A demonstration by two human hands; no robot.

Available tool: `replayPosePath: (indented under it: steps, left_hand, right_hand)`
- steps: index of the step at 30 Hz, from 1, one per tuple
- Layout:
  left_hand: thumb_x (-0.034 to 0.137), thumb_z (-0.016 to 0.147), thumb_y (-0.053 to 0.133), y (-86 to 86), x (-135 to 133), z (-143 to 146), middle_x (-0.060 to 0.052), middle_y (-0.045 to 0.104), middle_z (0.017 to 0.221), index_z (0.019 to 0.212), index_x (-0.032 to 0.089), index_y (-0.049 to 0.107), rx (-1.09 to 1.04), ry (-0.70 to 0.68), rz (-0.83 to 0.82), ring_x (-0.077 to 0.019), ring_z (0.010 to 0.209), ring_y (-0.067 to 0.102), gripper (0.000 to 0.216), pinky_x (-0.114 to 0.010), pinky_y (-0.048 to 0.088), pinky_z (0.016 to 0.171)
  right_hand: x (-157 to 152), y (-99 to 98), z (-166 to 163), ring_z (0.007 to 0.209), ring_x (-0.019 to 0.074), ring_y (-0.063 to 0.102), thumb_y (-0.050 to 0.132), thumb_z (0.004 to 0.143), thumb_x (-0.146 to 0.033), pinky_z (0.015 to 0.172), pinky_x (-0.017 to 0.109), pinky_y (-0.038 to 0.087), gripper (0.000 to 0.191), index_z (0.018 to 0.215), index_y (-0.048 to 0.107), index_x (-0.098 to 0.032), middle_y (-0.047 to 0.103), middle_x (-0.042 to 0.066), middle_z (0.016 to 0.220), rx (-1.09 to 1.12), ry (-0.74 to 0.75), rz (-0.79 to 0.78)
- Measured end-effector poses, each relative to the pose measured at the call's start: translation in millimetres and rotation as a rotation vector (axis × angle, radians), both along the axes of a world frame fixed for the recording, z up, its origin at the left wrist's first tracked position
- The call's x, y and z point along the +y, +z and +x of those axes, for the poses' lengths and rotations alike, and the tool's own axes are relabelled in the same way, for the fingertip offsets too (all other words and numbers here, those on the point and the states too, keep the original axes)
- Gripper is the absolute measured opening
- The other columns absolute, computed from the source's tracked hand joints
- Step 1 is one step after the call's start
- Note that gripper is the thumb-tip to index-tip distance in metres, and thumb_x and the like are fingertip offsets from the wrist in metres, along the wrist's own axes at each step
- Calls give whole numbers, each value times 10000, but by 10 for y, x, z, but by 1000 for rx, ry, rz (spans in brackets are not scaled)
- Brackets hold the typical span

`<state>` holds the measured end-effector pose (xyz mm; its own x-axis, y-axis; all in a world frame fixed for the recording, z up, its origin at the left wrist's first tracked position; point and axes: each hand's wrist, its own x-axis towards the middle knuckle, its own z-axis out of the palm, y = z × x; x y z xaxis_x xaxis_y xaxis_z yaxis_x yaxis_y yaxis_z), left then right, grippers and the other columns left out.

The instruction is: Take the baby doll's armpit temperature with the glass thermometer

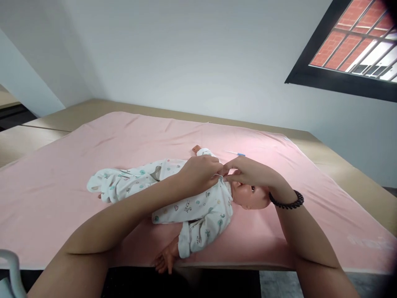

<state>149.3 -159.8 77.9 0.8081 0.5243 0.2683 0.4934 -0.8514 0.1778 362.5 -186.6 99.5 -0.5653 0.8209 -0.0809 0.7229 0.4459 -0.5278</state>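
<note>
A pink blanket (62, 186) covers most of a tan table (341, 161), and nothing on it serves as a container; the only thing holding anything is a printed white romper (198, 207), which wraps a baby doll (251, 194) from the feet up to the neck. The doll lies on its back near the middle of the blanket, its long axis running left to right: legs to the left, head to the right, face turned up and slightly toward the camera. One bare doll hand (164, 258) reaches off the near edge of the blanket, the other pokes up on the far side.

The left hand (200, 171) comes in over the doll's chest, fingers curled tight and pinching the romper fabric at the collar. The right hand (251, 171) meets it from the right, above the doll's face, thumb and forefinger closed on the same collar edge; the two hands touch there. A dark beaded bracelet (287, 203) circles the right wrist. Just beyond the hands a thin blue-tipped stick (236, 153) lies on the blanket.
</note>
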Motion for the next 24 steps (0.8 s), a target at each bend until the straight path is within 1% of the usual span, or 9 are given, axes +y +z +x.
replayPosePath:
  steps: [3, 6, 10, 12, 15, 17, 19, 21, 24]
  left_hand:
    - [160, 914, 500, 3, -25, 38, -60, 686, 879, 859, 147, 658, 121, 45, 92, -207, 823, 631, 167, -359, 488, 758]
    - [165, 894, 500, 25, -32, 44, -86, 677, 914, 891, 134, 643, 188, 11, 115, -226, 838, 633, 147, -307, 415, 592]
    - [104, 856, 488, 50, -44, 28, -62, 658, 858, 863, 147, 626, 223, -47, 137, -200, 752, 609, 145, -303, 347, 536]
    - [82, 842, 494, 44, -66, 19, -47, 654, 833, 808, 158, 616, 249, -124, 141, -192, 754, 606, 148, -301, 350, 546]
    - [45, 832, 499, 43, -118, -19, -30, 646, 790, 723, 166, 590, 300, -289, 159, -181, 761, 603, 187, -303, 372, 581]
    - [62, 858, 511, 80, -146, -79, -35, 660, 841, 784, 168, 612, 296, -326, 165, -187, 793, 613, 165, -310, 403, 627]
    - [139, 902, 545, 150, -146, -166, -58, 676, 956, 943, 164, 638, 271, -281, 143, -208, 873, 630, 105, -318, 438, 695]
    - [216, 929, 569, 225, -109, -259, -83, 674, 1029, 1035, 159, 631, 289, -201, 89, -228, 927, 636, 135, -326, 451, 736]
    - [211, 937, 554, 277, -10, -339, -68, 681, 934, 891, 177, 623, 380, -149, -4, -214, 852, 633, 90, -309, 427, 687]
  right_hand:
    - [-17, 7, -40, 698, 149, 616, 605, 914, -274, 703, 301, 439, 148, 859, 730, -217, 742, -9, 820, -66, -6, 99]
    - [-59, 3, -88, 617, 134, 563, 603, 891, -239, 654, 298, 407, 145, 809, 721, -220, 712, -23, 724, -119, -25, 163]
    - [-96, 5, -143, 584, 142, 524, 566, 861, -214, 586, 300, 342, 192, 700, 670, -216, 655, -18, 625, -187, -61, 215]
    - [-96, 24, -151, 571, 142, 505, 557, 828, -180, 582, 302, 324, 196, 658, 649, -216, 632, -16, 600, -204, -98, 232]
    - [-78, 74, -91, 647, 161, 567, 558, 849, -204, 628, 303, 355, 191, 722, 698, -232, 678, -4, 690, -180, -196, 246]
    - [-71, 108, -6, 712, 177, 610, 554, 901, -280, 648, 305, 382, 199, 809, 727, -245, 711, 4, 779, -171, -225, 212]
    - [-79, 129, 77, 756, 187, 629, 562, 912, -311, 653, 307, 407, 180, 904, 734, -260, 726, 6, 854, -204, -227, 169]
    - [-105, 128, 111, 816, 200, 643, 584, 899, -293, 673, 314, 433, 188, 1025, 722, -276, 731, 12, 955, -239, -228, 163]
    - [-163, 79, 23, 959, 227, 651, 584, 913, -270, 754, 340, 466, 301, 1202, 667, -284, 710, 38, 1129, -200, -175, 207]
